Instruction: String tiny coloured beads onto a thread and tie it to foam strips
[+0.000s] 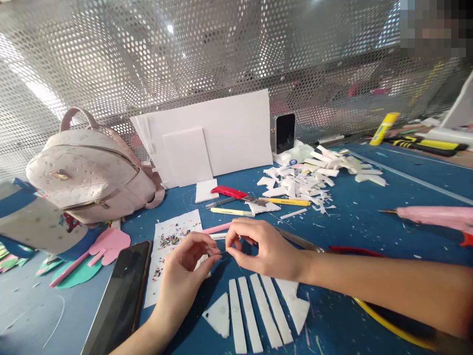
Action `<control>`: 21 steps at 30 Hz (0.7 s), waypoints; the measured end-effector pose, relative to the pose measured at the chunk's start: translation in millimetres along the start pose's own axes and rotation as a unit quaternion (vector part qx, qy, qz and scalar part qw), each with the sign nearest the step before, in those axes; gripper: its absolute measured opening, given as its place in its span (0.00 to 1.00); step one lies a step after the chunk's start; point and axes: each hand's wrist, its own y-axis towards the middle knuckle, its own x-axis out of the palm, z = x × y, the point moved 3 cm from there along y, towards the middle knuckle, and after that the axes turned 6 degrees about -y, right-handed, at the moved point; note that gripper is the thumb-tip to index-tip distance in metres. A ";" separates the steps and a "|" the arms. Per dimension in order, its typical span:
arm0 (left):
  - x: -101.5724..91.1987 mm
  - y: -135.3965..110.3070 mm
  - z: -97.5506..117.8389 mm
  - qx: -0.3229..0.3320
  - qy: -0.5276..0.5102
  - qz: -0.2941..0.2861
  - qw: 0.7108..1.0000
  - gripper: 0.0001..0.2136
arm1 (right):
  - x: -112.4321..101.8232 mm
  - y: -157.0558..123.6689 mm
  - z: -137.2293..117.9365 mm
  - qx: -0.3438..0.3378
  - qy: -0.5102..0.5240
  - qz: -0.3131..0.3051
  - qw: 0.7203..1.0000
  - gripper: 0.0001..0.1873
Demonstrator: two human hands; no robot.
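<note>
While both hands met at frame centre, we judged the left hand (185,266) and right hand (264,249) should keep fingertips pinched firmly on the thin pin (223,252) above the white foam strips (254,310).

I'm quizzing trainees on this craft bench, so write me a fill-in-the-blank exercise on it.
1. The left hand and right hand pinch a thin pin-like thing together above the ____ cutting mat.
2. The white foam strips lie side by side just ____ the hands, toward the camera.
3. The dark phone lies flat to the ____ of the left hand.
4. The pale pink backpack stands at the far ____ of the mat.

Missing words: blue; below; left; left
</note>
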 end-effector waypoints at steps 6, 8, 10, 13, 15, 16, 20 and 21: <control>1.2 0.5 2.2 0.000 -0.012 0.000 1.000 0.08 | 2.5 -0.9 2.7 0.009 -0.004 -0.005 1.000 0.03; 1.6 0.2 2.8 0.001 -0.014 0.000 1.000 0.08 | 2.6 -0.9 2.4 0.008 -0.004 -0.004 1.000 0.03; 1.8 -0.2 2.9 0.003 -0.016 -0.002 1.000 0.08 | 2.3 -0.7 1.8 0.009 -0.005 -0.003 1.000 0.03; 1.7 -0.7 2.7 0.006 -0.016 -0.004 1.000 0.08 | 1.9 -0.5 1.2 0.010 -0.008 -0.005 1.000 0.03; 1.3 -0.8 2.4 0.005 -0.017 -0.003 1.000 0.08 | 2.0 -0.6 1.2 0.011 -0.011 -0.008 1.000 0.03; 1.2 -0.8 2.2 0.004 -0.018 -0.004 1.000 0.08 | 2.3 -0.7 1.3 0.011 -0.012 -0.009 1.000 0.03; 0.9 -0.9 2.2 0.001 -0.012 -0.007 1.000 0.07 | 3.3 -0.8 1.7 0.007 -0.019 -0.011 1.000 0.03; 0.9 -1.0 2.5 0.002 -0.009 -0.006 1.000 0.06 | 3.4 -0.7 1.6 0.005 -0.020 -0.010 1.000 0.03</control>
